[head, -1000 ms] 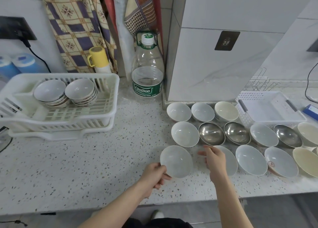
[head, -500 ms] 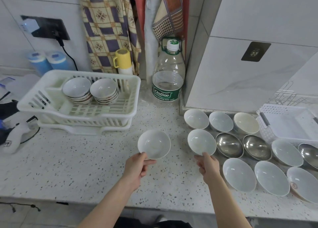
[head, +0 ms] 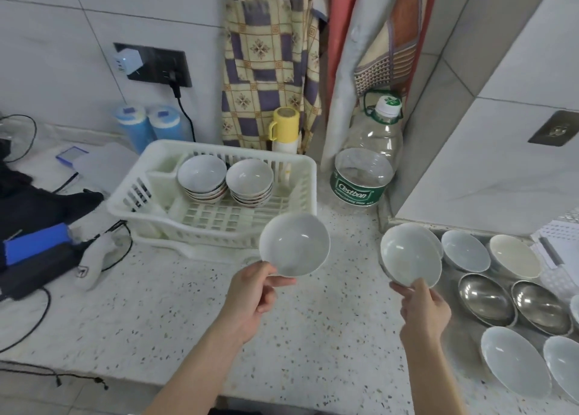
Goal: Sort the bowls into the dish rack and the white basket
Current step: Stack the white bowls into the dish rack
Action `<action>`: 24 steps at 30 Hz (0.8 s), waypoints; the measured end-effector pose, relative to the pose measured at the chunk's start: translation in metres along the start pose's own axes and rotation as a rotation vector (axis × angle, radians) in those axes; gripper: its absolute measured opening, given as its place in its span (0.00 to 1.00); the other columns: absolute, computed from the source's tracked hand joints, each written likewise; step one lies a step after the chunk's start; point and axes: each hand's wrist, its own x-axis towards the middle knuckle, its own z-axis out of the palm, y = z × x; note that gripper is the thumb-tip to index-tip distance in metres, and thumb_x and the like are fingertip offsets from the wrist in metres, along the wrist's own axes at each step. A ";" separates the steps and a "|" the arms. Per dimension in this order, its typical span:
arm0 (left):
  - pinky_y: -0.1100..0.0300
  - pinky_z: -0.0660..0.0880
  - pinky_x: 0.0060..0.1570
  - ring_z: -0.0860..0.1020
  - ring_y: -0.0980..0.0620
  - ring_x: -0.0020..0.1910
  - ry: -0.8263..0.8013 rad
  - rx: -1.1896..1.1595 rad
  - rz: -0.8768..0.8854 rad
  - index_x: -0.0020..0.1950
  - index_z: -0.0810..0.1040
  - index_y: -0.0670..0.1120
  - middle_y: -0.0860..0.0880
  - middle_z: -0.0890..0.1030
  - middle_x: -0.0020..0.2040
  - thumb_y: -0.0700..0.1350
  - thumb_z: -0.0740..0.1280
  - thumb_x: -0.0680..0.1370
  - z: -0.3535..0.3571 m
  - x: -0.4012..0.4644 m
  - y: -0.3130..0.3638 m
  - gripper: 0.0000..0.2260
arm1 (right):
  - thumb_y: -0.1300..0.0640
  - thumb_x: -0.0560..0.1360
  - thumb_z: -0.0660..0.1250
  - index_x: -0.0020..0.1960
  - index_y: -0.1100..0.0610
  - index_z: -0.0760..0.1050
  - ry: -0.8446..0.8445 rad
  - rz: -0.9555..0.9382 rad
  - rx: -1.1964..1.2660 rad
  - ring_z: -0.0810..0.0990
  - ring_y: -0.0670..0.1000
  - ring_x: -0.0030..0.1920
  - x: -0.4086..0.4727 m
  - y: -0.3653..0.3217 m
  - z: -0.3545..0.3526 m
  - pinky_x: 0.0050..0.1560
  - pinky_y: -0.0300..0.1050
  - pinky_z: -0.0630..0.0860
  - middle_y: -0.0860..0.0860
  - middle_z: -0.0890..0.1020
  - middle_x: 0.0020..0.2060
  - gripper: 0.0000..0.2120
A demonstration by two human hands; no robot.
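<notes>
White tiled walls (head: pixel 62 38) meet a speckled desk (head: pixel 156 320); a black outlet plate (head: pixel 163 66) sits on the wall, patterned cloths (head: pixel 269 54) hang in the corner, under even, soft light

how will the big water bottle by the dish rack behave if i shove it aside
The water bottle looks mostly empty, with water only near the bottom, so it is probably light for its size. Tall and narrow at the cap, it may tip if pushed high up. Its thin clear plastic likely flexes a little. A low push should slide it on the smooth counter.
</notes>
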 end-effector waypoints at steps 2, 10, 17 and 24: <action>0.67 0.58 0.18 0.62 0.57 0.19 0.023 -0.021 0.051 0.56 0.78 0.41 0.37 0.86 0.45 0.39 0.60 0.78 -0.024 0.003 0.022 0.10 | 0.63 0.70 0.59 0.42 0.61 0.75 -0.047 -0.060 0.033 0.58 0.44 0.20 -0.016 -0.015 0.027 0.18 0.34 0.57 0.57 0.84 0.30 0.06; 0.67 0.58 0.17 0.61 0.57 0.19 0.171 -0.061 0.249 0.55 0.78 0.43 0.40 0.87 0.45 0.39 0.61 0.78 -0.130 0.020 0.099 0.09 | 0.63 0.69 0.60 0.32 0.57 0.77 -0.306 -0.279 -0.037 0.60 0.45 0.20 -0.075 -0.032 0.138 0.20 0.36 0.59 0.59 0.83 0.27 0.10; 0.67 0.56 0.18 0.59 0.56 0.17 0.289 0.040 0.298 0.47 0.79 0.41 0.41 0.87 0.42 0.39 0.62 0.76 -0.191 0.034 0.135 0.06 | 0.63 0.71 0.61 0.32 0.61 0.77 -0.524 -0.288 -0.328 0.61 0.46 0.20 -0.105 -0.016 0.216 0.21 0.38 0.61 0.59 0.83 0.27 0.11; 0.67 0.57 0.16 0.60 0.57 0.17 0.271 0.051 0.287 0.49 0.81 0.41 0.42 0.87 0.41 0.40 0.64 0.75 -0.211 0.064 0.154 0.07 | 0.56 0.72 0.61 0.34 0.65 0.78 -0.532 -0.422 -0.713 0.72 0.41 0.21 -0.118 0.010 0.256 0.27 0.40 0.67 0.49 0.83 0.26 0.15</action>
